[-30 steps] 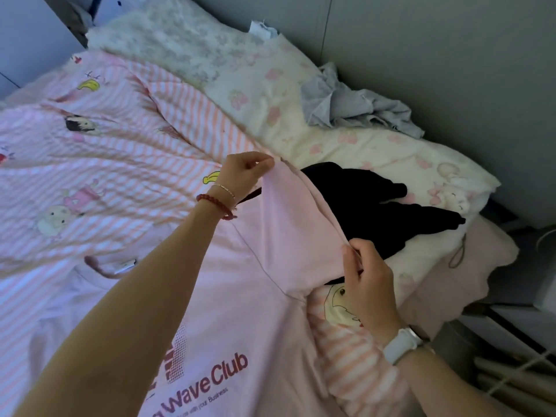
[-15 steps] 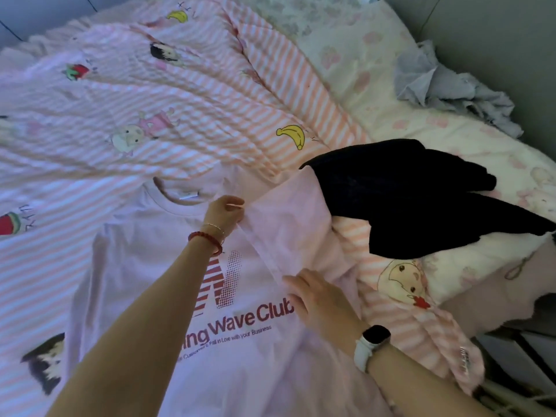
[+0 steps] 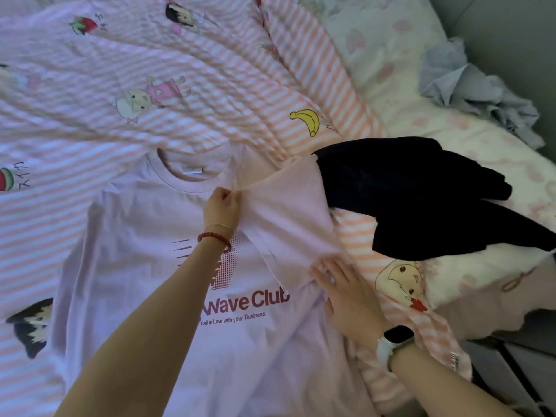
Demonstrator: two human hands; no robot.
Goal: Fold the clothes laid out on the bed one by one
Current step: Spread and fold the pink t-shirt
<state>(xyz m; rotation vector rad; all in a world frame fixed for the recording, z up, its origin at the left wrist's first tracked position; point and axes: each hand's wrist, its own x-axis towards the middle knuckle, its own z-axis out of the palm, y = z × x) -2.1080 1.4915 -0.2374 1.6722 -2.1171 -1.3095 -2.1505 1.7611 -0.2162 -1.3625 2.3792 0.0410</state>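
A pale pink T-shirt (image 3: 144,266) with red "Wave Club" print lies face up on the bed, collar away from me. Its right sleeve (image 3: 285,212) is folded inward over the chest. My left hand (image 3: 222,206) pinches the sleeve's edge just below the collar. My right hand (image 3: 346,290) lies flat with straight fingers on the shirt's right side, pressing the fold. A black garment (image 3: 406,200) lies crumpled to the right of the sleeve. A grey garment (image 3: 469,88) is bunched near the wall.
A pink striped quilt (image 3: 150,85) with cartoon prints covers the bed under the shirt. A white floral blanket (image 3: 406,55) lies along the right, beside the grey wall (image 3: 511,25). The bed's edge drops off at the lower right.
My left hand carried the sleeve from the right down onto the shirt's chest near the collar. My right hand let go of the fabric and now lies flat on the fold.
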